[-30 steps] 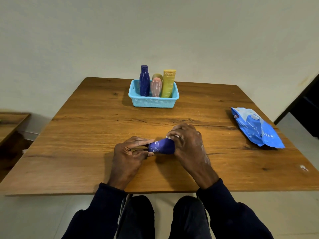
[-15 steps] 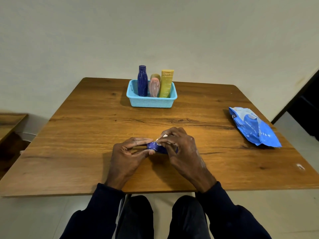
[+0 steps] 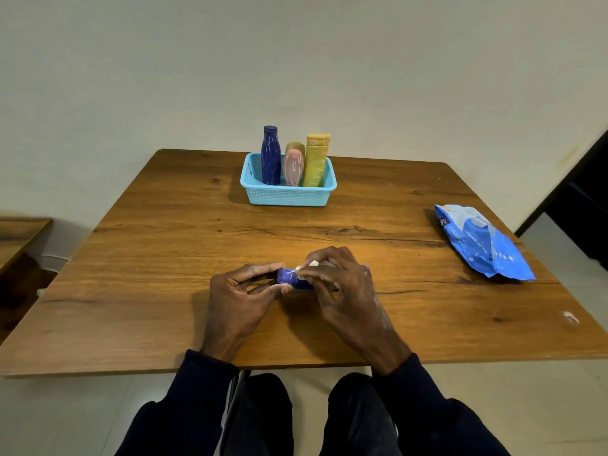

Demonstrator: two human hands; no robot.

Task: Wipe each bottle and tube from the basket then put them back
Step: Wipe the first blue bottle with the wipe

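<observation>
Left hand (image 3: 237, 299) gripping purple bottle (image 3: 291, 280), right hand (image 3: 345, 291) pinching white wipe (image 3: 312, 263)

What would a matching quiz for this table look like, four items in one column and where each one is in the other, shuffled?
Column A
1. dark blue bottle
2. yellow tube
3. blue wipes pack
4. small blue tube

Column B
a. lying on the right side of the table
b. held between the left hand and the right hand
c. standing at the left end of the basket
d. standing at the basket's right end

Pairs: 1-c, 2-d, 3-a, 4-b
</observation>
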